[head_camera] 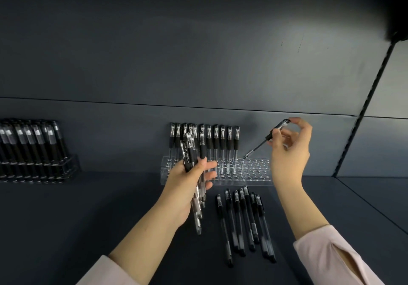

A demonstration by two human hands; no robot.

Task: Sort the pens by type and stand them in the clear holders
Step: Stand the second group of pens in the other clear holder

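Right hand [289, 152] pinches one pen [263, 142] near its upper end, barrel slanting down toward seven o'clock, tip just above the clear holder [256, 172]. Left hand [187, 187] grips a fanned bundle of pens [198, 211] in front of the holder's nine o'clock end. Risk one: that slant, since the tip could catch a hole's rim or skid across the top. Risk two: the bundle sits close to the standing row [215, 141], and a nudge could tip them. Loose pens [245, 218] lie at six o'clock on the tabletop [110, 207], apt to roll under a wrist. Far off at nine o'clock stands a full rack [33, 147].
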